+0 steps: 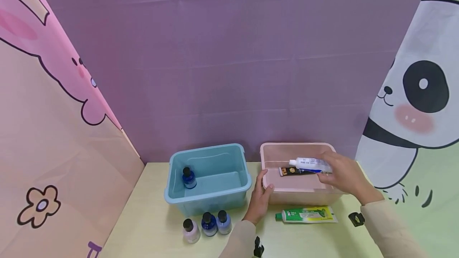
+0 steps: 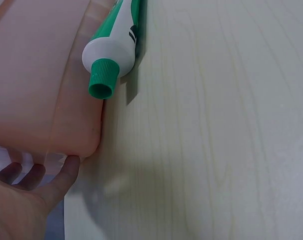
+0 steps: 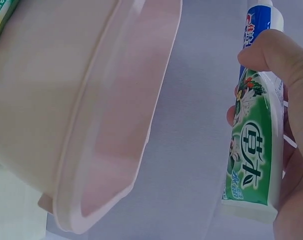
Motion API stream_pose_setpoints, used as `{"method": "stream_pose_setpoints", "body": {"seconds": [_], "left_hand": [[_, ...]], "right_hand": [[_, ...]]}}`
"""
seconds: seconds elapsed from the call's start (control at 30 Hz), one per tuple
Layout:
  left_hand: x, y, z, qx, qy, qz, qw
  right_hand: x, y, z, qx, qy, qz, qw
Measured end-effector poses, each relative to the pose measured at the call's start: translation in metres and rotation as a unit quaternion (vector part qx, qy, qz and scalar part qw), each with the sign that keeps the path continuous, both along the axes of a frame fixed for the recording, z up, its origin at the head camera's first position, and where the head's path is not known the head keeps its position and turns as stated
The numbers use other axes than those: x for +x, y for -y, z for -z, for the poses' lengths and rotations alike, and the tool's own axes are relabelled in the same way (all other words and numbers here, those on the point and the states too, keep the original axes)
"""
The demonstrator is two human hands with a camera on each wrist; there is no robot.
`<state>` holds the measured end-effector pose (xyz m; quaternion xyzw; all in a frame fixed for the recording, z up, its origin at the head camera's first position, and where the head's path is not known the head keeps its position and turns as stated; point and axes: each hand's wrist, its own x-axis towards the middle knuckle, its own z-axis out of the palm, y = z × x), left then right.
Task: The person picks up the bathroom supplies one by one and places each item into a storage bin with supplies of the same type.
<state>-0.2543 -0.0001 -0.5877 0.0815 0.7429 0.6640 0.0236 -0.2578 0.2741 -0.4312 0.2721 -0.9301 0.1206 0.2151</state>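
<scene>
My right hand [image 1: 342,174] grips a toothpaste tube [image 3: 254,145], white, blue and green, its white cap pointing left in the head view. The tube is over the pink bin [image 1: 305,196]. Inside that bin lies a black tube [image 1: 291,171], partly hidden behind the held tube and the hand. With fingers and thumb, my left hand [image 1: 259,201] holds the bin's near left corner. A green and yellow toothpaste tube [image 1: 309,214] with a green cap lies on the table in front of the bin.
To the left stands a blue bin [image 1: 208,196] with a dark blue bottle [image 1: 189,178] inside. In front of it are three black-capped bottles: pale pink [image 1: 191,233], dark blue [image 1: 209,226] and light blue [image 1: 224,224]. A purple cloth [image 1: 215,71] hangs behind the table.
</scene>
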Motion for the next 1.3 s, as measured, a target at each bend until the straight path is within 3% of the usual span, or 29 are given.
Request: {"method": "stream_pose_setpoints", "body": {"seconds": [0.23, 1.3], "left_hand": [[-0.001, 0.0, 0.002, -0.002, -0.009, -0.001, 1.0], [-0.001, 0.003, 0.001, -0.007, -0.021, 0.005, 0.9997]], "right_hand": [[-0.004, 0.0, -0.008, 0.006, 0.017, -0.002, 0.9998], [-0.029, 0.008, -0.014, 0.042, 0.052, 0.004, 0.9977]]}}
